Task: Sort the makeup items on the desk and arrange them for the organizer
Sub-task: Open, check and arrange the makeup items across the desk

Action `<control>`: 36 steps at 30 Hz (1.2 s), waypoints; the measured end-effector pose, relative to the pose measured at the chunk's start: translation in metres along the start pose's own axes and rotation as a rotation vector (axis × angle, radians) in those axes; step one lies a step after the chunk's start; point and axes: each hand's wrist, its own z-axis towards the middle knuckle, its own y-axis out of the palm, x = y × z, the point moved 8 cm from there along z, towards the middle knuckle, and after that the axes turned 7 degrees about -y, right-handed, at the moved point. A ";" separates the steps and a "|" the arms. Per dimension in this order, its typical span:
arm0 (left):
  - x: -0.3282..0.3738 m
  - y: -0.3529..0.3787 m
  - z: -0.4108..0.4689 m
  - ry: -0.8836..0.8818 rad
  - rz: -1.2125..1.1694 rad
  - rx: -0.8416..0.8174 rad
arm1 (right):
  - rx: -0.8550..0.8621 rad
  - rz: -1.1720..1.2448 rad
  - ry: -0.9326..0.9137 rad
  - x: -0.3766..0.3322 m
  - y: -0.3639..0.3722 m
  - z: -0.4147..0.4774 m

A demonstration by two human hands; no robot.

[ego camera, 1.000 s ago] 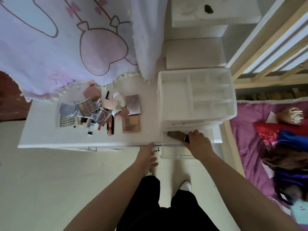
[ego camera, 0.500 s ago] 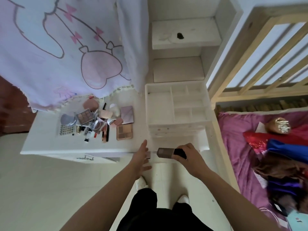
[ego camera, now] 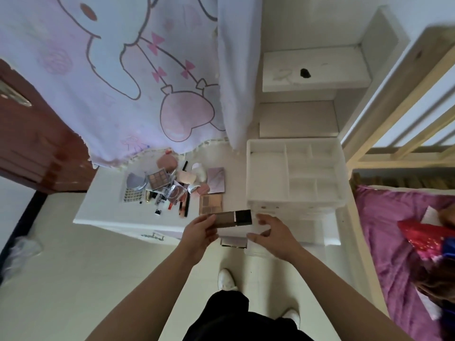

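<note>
A brown bottle with a black cap (ego camera: 232, 219) hovers lengthwise over the desk's front edge. My left hand (ego camera: 200, 233) grips its brown end. My right hand (ego camera: 273, 233) sits just right of the cap, fingers loosely curved, holding nothing. A white compartmented organizer (ego camera: 294, 172) stands on the right of the white desk (ego camera: 108, 212), its compartments bare. A heap of makeup (ego camera: 172, 187) lies in the desk's middle: eyeshadow palettes, compacts, pencils, a puff. A brown palette (ego camera: 210, 204) lies nearest my hands.
A cartoon-print curtain (ego camera: 118, 77) hangs over the desk's back. White shelves (ego camera: 312, 70) rise behind the organizer. A wooden bunk frame (ego camera: 403, 114) and a bed with purple bedding (ego camera: 398, 254) stand to the right. A drawer handle (ego camera: 152, 236) shows below the desk edge.
The bottle has passed from my right hand into my left hand and moved left. My right hand has let go and opened. The view has tilted up and closer.
</note>
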 end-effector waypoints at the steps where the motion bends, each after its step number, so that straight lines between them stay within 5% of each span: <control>1: 0.004 -0.009 0.004 -0.001 -0.015 0.022 | -0.029 -0.068 0.009 0.004 0.001 0.002; 9: 0.048 -0.039 0.058 -0.033 -0.044 0.175 | -0.282 -0.746 0.007 0.038 0.005 -0.007; 17: 0.070 0.017 0.120 -0.025 0.008 0.151 | -0.073 -0.822 0.196 0.070 -0.026 -0.033; 28: 0.036 0.058 0.104 -0.089 0.298 0.194 | 0.371 -0.775 0.152 0.067 -0.074 -0.046; 36: -0.063 0.065 0.051 -0.479 0.179 0.001 | 0.472 -0.828 0.258 0.061 -0.094 -0.032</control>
